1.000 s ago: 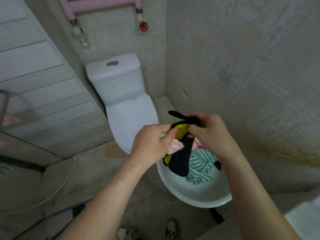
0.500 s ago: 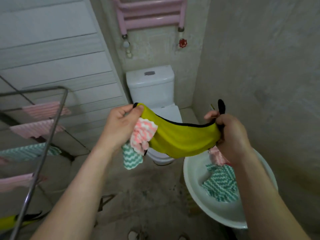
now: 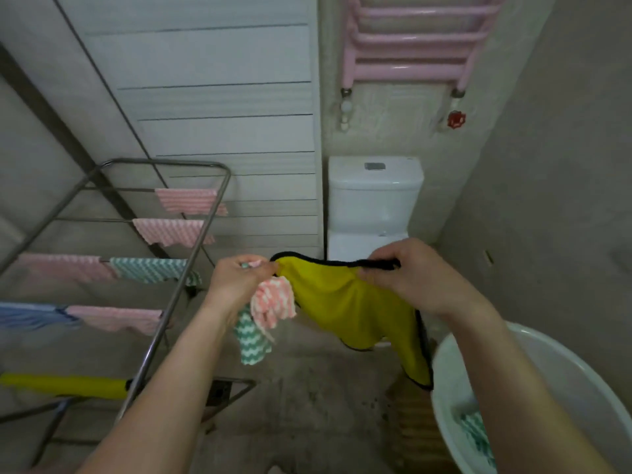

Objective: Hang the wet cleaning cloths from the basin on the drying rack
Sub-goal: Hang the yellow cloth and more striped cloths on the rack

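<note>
You've turned to the drying rack (image 3: 191, 254); right grip (image 3: 410, 275) and left grip (image 3: 236, 285) pinch the yellow cloth (image 3: 342, 309) open, left also clutching zigzag cloths (image 3: 273, 304)

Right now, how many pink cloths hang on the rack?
4: farthest-rung cloth, next-rung cloth, third-rung cloth beside a green cloth, fourth-rung cloth beside a blue cloth. Others may hide off-frame.

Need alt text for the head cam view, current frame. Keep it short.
The left hand and right hand hold a black-edged yellow cloth spread between them; the left also grips a pink cloth and a green zigzag cloth. A metal drying rack at left carries several hung cloths; a white basin at lower right holds another green cloth.
</note>
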Demonstrator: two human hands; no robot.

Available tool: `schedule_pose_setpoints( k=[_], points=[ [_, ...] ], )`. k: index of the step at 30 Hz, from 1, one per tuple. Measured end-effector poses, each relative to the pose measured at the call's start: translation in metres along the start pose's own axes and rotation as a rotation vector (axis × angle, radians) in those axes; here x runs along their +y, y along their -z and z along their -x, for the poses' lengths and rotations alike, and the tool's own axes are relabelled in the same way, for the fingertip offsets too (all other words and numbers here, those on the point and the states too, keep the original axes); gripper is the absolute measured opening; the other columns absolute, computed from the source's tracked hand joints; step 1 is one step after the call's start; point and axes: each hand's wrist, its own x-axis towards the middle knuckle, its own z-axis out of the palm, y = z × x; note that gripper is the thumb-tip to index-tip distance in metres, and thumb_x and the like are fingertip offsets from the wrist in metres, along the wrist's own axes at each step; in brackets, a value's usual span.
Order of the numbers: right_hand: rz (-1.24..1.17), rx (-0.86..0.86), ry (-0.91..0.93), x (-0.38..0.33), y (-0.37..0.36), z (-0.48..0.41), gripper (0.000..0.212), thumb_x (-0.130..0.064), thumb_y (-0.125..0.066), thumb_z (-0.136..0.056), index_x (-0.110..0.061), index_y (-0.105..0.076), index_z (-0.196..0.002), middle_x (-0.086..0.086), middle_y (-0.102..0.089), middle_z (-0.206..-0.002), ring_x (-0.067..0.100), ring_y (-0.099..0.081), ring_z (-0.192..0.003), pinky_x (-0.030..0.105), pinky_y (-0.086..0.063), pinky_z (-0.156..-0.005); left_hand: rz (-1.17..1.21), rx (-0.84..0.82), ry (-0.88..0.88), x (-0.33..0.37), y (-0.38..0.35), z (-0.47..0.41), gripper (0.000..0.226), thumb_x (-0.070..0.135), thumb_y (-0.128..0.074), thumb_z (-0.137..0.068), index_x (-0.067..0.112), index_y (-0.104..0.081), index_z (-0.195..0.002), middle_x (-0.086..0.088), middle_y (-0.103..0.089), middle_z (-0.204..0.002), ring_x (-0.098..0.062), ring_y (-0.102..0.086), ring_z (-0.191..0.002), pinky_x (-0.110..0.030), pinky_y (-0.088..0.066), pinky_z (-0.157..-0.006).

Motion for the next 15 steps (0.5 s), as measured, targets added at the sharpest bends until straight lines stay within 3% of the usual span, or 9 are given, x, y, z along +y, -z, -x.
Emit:
schedule_pose_setpoints(
  k=[4,7,9,10,12,13,15],
  points=[
    [-0.222,-0.025,0.006,-0.033,-0.028,-0.031,0.021,-0.028,-0.063,-0.091,-0.02,-0.068,-0.073,-0.001,-0.049,-0.061,0.011,-0.045,-0.058,0.018,-0.035,-0.053,0.082,-0.188,-0.059,0.015,0.029,0.006,0.001,0.017,-0.074,-0.079,0.017,-0.075,-0.079,0.001,-0.074,-0.076,-0.011,-0.068,-0.07,-0.024,-0.053,-0.068],
    [-0.28,-0.137,0.017,-0.053,-0.042,-0.051,0.022,-0.027,-0.065,-0.09,-0.007,-0.072,-0.09,0.016,-0.064,-0.076,0.02,-0.057,-0.071,0.035,-0.046,-0.069,0.021,-0.477,-0.1,0.02,0.031,0.007,0.019,0.021,-0.071,-0.083,0.026,-0.072,-0.102,0.001,-0.074,-0.097,-0.014,-0.07,-0.089,-0.026,-0.054,-0.081],
    [-0.398,-0.219,0.043,-0.067,-0.048,-0.063,0.022,-0.022,-0.069,-0.087,-0.003,-0.072,-0.097,0.025,-0.069,-0.093,0.026,-0.062,-0.08,0.04,-0.05,-0.08,-0.091,-0.586,-0.155,0.018,0.03,0.001,0.021,0.021,-0.067,-0.087,0.02,-0.069,-0.107,0.001,-0.073,-0.102,-0.01,-0.068,-0.092,-0.024,-0.052,-0.084],
    [-0.436,-0.264,0.054,-0.074,-0.05,-0.068,0.019,-0.019,-0.071,-0.085,-0.003,-0.073,-0.095,0.024,-0.071,-0.093,0.025,-0.064,-0.082,0.037,-0.051,-0.081,-0.129,-0.6,-0.166,0.015,0.033,-0.002,0.022,0.025,-0.068,-0.085,0.016,-0.069,-0.105,-0.001,-0.072,-0.101,-0.009,-0.067,-0.092,-0.026,-0.052,-0.086],
    [-0.435,-0.351,0.089,-0.088,-0.05,-0.077,0.008,-0.006,-0.072,-0.081,-0.008,-0.074,-0.089,0.001,-0.075,-0.086,0.011,-0.067,-0.081,0.025,-0.053,-0.077,-0.173,-0.602,-0.142,0.013,0.044,-0.008,0.041,0.043,-0.068,-0.074,0.011,-0.071,-0.101,-0.007,-0.072,-0.103,-0.018,-0.068,-0.097,-0.037,-0.053,-0.09],
    [-0.392,-0.381,0.116,-0.096,-0.047,-0.079,0.013,-0.001,-0.072,-0.08,-0.01,-0.072,-0.089,-0.011,-0.074,-0.084,0.004,-0.068,-0.08,0.02,-0.053,-0.077,-0.183,-0.583,-0.126,0.011,0.052,-0.012,0.049,0.049,-0.067,-0.069,0.011,-0.071,-0.099,-0.009,-0.073,-0.102,-0.022,-0.068,-0.097,-0.043,-0.051,-0.091],
    [-0.228,-0.339,0.137,-0.108,-0.042,-0.087,0.02,0.0,-0.075,-0.077,-0.014,-0.072,-0.09,-0.019,-0.072,-0.083,-0.002,-0.067,-0.083,0.015,-0.052,-0.079,-0.177,-0.511,-0.115,0.007,0.072,-0.02,0.045,0.047,-0.066,-0.073,0.009,-0.071,-0.097,-0.01,-0.073,-0.096,-0.024,-0.069,-0.091,-0.047,-0.05,-0.089]
  ],
)
